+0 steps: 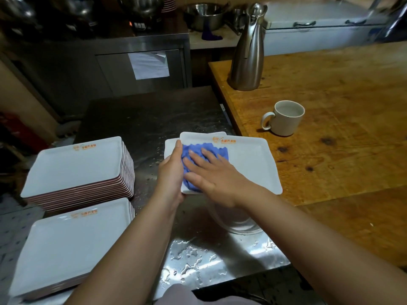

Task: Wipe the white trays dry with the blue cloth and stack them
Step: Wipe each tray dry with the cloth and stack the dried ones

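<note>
Tray edge gripped; cloth pressed, seemingly.

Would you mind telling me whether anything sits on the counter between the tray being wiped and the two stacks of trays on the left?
Nothing visible does. The tray being wiped and the far stack and near stack are separated only by bare steel counter with water droplets. The mug and metal jug stand on the wooden table, on the other side.

Two tray stacks, one blue cloth, one mug, one jug.
</note>
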